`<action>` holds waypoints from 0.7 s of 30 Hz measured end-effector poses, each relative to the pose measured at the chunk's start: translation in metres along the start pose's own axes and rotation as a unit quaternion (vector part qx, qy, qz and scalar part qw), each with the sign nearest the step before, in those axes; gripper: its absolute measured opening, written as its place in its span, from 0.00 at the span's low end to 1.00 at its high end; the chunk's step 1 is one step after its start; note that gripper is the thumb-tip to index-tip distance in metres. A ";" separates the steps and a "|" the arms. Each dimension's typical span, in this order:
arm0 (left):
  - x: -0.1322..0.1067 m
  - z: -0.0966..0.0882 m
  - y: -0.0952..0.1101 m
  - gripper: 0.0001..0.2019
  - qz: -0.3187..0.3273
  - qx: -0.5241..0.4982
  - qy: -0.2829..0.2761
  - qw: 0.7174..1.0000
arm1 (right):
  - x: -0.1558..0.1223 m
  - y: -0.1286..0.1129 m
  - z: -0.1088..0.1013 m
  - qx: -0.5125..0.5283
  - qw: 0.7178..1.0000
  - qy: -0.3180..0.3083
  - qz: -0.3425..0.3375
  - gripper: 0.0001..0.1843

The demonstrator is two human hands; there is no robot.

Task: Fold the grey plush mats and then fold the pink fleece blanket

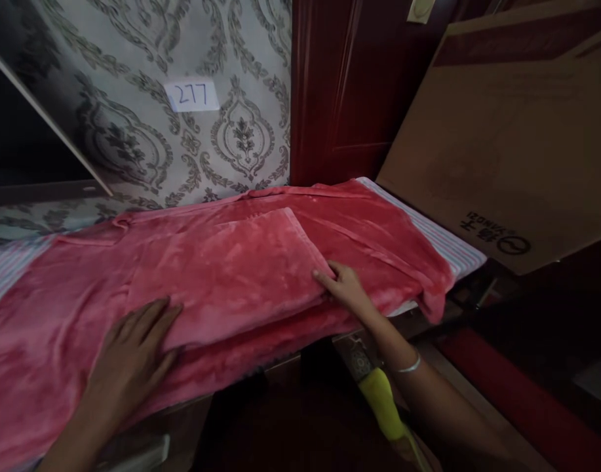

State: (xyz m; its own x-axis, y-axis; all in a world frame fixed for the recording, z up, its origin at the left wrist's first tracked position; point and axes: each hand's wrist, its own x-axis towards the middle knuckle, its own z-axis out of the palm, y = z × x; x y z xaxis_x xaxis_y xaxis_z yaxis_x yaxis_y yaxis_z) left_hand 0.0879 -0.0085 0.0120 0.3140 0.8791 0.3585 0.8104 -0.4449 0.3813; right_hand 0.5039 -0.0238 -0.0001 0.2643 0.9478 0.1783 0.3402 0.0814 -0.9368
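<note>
A plush pinkish-red blanket [221, 269] is spread over a long surface, with one part folded over on top in the middle. My left hand [135, 354] lies on the blanket left of the folded part, fingers stretched out and pressing on the fabric. At the right corner of the fold, my right hand [342, 285] pinches the blanket's edge between thumb and fingers. The blanket's right end is rumpled and hangs over the front edge.
Under the blanket shows a striped cloth [445, 242]. A large cardboard box [516, 131] leans at the right, beside a dark red door [339, 85]. A paper marked 277 [192, 96] is on the patterned wall. A yellow object [383, 401] is below my right forearm.
</note>
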 end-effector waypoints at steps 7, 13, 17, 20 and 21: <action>-0.005 -0.016 -0.009 0.23 0.040 0.076 0.063 0.994 | 0.013 -0.011 0.018 0.290 0.956 -0.013 0.045 0.24; -0.022 0.000 -0.022 0.23 0.027 0.054 0.024 0.998 | -0.003 0.027 0.012 0.226 0.964 -0.043 0.133 0.21; -0.031 0.001 -0.029 0.30 0.026 0.037 0.051 0.998 | -0.010 0.028 0.005 0.191 0.978 -0.039 0.079 0.20; -0.035 -0.003 -0.030 0.36 -0.035 0.012 0.085 0.996 | -0.010 0.020 0.005 0.154 0.987 -0.023 0.049 0.20; -0.036 -0.004 -0.030 0.36 -0.074 -0.013 0.088 0.993 | -0.009 0.018 0.005 0.146 0.988 -0.021 0.043 0.21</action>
State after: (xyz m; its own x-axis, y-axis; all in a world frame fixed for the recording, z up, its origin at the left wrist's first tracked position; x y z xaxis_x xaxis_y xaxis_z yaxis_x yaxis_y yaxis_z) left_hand 0.0498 -0.0275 -0.0089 0.0993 0.8930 0.4389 0.8271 -0.3193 0.4626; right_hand 0.5027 -0.0287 -0.0197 0.2412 0.9665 0.0873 0.0419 0.0795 -0.9960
